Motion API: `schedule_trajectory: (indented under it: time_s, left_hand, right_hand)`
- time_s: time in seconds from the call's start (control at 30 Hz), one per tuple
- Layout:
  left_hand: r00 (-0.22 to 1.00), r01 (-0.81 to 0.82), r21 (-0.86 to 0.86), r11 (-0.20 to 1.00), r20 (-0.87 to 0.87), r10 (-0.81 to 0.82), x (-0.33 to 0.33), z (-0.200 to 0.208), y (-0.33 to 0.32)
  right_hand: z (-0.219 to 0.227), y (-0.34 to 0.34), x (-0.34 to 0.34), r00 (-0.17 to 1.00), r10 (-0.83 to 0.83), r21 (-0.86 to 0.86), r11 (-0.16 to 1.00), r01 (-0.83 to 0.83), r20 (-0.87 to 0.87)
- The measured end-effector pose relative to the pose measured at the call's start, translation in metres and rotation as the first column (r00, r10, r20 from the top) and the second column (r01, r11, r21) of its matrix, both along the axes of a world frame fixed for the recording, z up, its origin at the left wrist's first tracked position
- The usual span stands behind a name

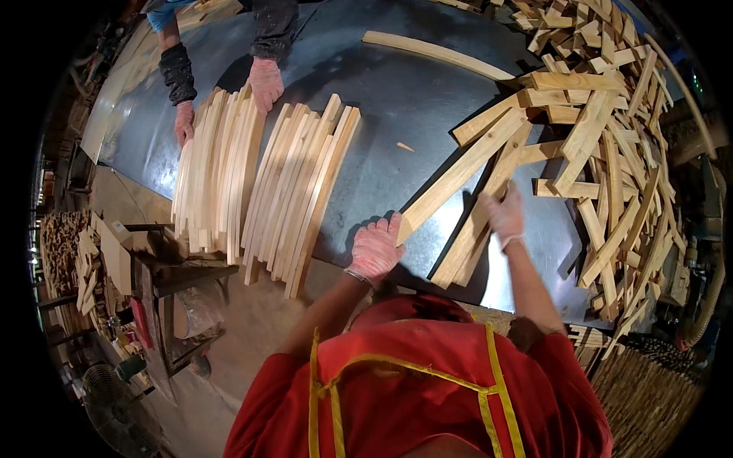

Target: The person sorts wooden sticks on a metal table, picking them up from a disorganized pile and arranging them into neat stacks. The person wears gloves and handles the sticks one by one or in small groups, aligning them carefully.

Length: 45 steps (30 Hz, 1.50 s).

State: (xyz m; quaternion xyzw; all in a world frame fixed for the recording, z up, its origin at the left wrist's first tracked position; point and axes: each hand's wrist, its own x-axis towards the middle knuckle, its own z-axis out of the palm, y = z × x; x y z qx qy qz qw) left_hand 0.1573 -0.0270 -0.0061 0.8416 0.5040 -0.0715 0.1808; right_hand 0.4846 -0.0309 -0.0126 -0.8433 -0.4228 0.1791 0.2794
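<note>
View: head camera, looking down over a work surface.
Left hand: we list one gloved hand (pixel 376 246), centre of the frame, its fingers together and closed on the lower left end of a long board.
Long board: we find this pale board (pixel 462 179) running diagonally from the left hand up to the edge of the heap, right of centre.
Right hand: we record one hand (pixel 504 214), right of centre, blurred, at the edge of a second board; we cannot tell whether its fingers are clamped or merely resting there.
Second board: we note this board (pixel 467 246) just right of the first, slanting the same way, its lower end toward the bottom of the frame.
Heap: we count as one lot the jumbled wood pieces (pixel 611 168) filling the right and upper right.
Stacks: we enter two bundles of strips set side by side, the left stack (pixel 217 175) and the right stack (pixel 301 183), left of centre.
Co-worker: we see two gloved hands (pixel 266 84) on the left stack, upper left.
Table: we log a grey, sheet-like top (pixel 382 175) across the upper middle.
Loose pieces: we add a long strip (pixel 435 53) at top centre and a small sliver (pixel 405 146) below it.
Floor items: we include a fan (pixel 114 397), lower left.
</note>
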Motion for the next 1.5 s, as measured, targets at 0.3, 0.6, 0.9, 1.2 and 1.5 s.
schedule_trajectory:
  time_s: [0.3, 0.6, 0.9, 1.2, 1.5]
  left_hand:
    - [0.502, -0.119, -0.854, 0.506, 0.388, 0.773, -0.05, 0.037, -0.018]
    - [0.508, -0.449, -0.522, 0.726, 0.519, 0.687, -0.144, 0.024, -0.082]
    - [0.841, -0.433, -0.042, 0.9, 0.34, 0.421, -0.198, 0.053, -0.11]
    - [0.287, -0.722, -0.508, 0.471, 0.4, 0.871, -0.305, -0.027, -0.164]
    - [-0.229, -0.034, -0.997, 0.069, 0.075, 0.971, -0.269, -0.047, -0.147]
  right_hand:
    - [0.001, -0.002, -0.032, 0.903, -0.225, 0.07, 0.961, 0.268, -0.365]
    - [-0.009, -0.01, -0.142, 0.728, 0.055, 0.26, 0.95, 0.172, -0.684]
    - [0.016, 0.052, -0.306, 0.543, 0.293, 0.029, 0.897, -0.441, -0.787]
    - [0.025, 0.022, -0.129, 0.949, 0.237, -0.176, 0.963, -0.202, 0.208]
    - [-0.015, -0.039, -0.185, 0.662, -0.059, -0.075, 0.997, 0.005, -0.747]
